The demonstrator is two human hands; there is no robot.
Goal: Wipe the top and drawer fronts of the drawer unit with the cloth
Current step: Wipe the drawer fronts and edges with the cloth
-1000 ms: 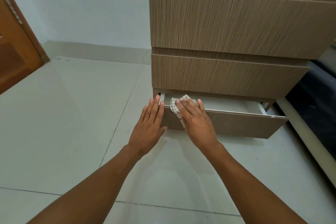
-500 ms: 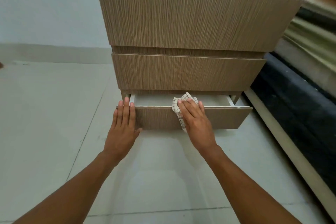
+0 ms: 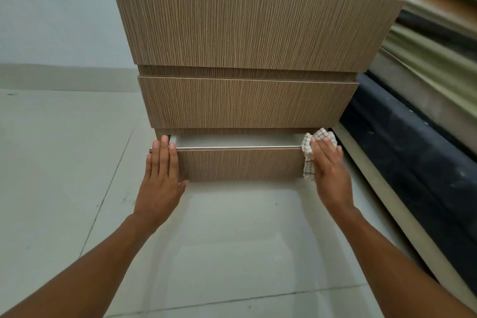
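White-checked cloth (image 3: 309, 166) under right hand (image 3: 331, 171) at right edge of drawer front (image 3: 240, 164)

home bedroom, wood-grain drawer unit (image 3: 247, 33), tiled floor (image 3: 64, 162), bedding (image 3: 433, 46)

You have open pale tiled floor (image 3: 64, 162) left of the wood-grain drawer unit (image 3: 247, 33). On its right the dark upholstered bed base (image 3: 413, 162) stands near, leaving only a narrow strip beside the pulled-out bottom drawer (image 3: 240, 165).
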